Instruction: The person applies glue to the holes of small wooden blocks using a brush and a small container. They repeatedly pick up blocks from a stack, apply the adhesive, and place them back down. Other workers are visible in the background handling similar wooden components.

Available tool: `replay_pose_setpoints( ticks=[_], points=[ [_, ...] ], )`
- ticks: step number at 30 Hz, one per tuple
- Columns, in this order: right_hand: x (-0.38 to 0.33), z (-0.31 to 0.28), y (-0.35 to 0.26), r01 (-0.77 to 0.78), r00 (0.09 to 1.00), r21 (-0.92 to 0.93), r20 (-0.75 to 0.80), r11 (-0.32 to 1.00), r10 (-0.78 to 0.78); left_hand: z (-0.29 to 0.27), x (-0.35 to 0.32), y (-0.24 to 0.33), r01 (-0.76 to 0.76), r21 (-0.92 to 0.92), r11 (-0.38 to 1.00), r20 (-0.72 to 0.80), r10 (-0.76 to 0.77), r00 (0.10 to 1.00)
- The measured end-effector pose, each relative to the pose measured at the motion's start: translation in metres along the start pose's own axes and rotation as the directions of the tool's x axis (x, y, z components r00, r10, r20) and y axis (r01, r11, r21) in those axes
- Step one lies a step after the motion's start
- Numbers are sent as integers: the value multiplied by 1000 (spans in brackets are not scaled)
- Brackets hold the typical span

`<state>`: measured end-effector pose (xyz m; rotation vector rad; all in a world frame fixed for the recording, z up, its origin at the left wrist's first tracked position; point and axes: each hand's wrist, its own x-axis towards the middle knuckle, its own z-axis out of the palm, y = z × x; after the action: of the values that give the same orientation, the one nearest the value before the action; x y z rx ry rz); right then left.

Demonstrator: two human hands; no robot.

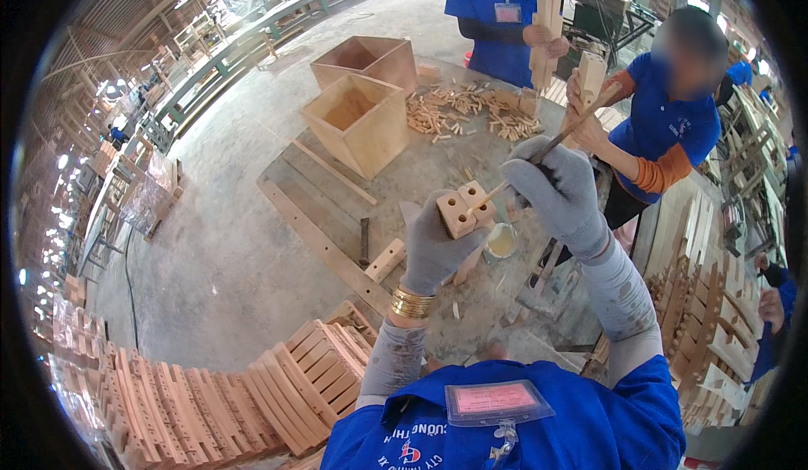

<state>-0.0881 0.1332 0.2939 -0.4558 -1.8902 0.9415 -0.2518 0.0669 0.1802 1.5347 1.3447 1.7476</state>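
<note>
My left hand (436,249), in a grey glove, is closed around a pair of pale wooden pieces (455,212) with round holes drilled in their ends, which face up. My right hand (562,191), also gloved, pinches a long thin stick (497,191). The stick slants down to the left, and its light tip meets the wooden end at one of the holes. Whether the tip goes into the hole I cannot tell. Just right of the left hand, a round container (502,241) holds something pale yellowish. Short wooden dowels (450,108) lie heaped beyond the hands.
Two open wooden boxes (364,146) stand at the table's far left. A hammer-like dark tool (364,241) and a drilled wooden block (386,260) lie left of my hand. Stacked slats (286,386) fill the lower left. Two co-workers (673,125) hold wooden pieces across the table.
</note>
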Motion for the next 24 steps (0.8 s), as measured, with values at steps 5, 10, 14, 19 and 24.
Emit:
replay_pose_setpoints(
  ticks=[5,10,14,19,24],
  points=[
    [10,9,2,261,960,-177,148,949,-237,0,0,6,46,-100,994,20,-44,999],
    [11,17,2,302,939,-232,238,924,-247,-1,1,4,15,-31,999,5,-15,1000],
    [11,16,-3,285,939,-259,270,923,-214,-1,1,5,0,15,1000,-6,0,1000],
    [10,16,-9,209,971,-282,173,937,-164,2,2,8,-3,48,999,-17,3,1000],
    [16,17,-15,7,1000,-80,-18,997,-8,2,1,0,45,38,998,-19,-45,999]
  ],
)
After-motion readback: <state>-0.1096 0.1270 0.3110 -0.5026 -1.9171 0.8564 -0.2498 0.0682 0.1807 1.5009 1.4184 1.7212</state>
